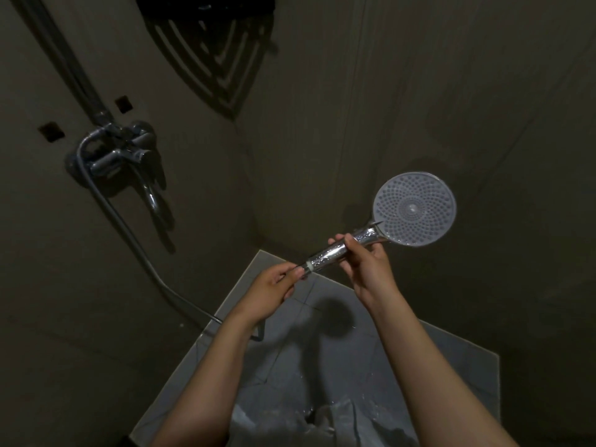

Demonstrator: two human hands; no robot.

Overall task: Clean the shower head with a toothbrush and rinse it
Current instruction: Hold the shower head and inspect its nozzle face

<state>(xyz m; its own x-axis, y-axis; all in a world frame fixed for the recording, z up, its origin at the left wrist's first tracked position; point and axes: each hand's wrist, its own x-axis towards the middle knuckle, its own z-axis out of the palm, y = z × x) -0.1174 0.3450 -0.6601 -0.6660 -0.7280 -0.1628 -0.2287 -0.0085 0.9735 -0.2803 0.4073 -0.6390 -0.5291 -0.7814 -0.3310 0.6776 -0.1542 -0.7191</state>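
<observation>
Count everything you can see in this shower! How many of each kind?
Shower head: 1
Hands: 2, the left hand and the right hand
Hose: 1
Tap: 1
Shelf: 1
Toothbrush: 0 in view
Total: 6

There is just one camera, worn on the person's head. It looks forward and down into a shower corner, where two dark walls (419, 91) meet the grey floor (335, 375). It is close: the shower head (414, 208) sits right in front. The wide view takes in the tap (122, 150) at the left.
</observation>
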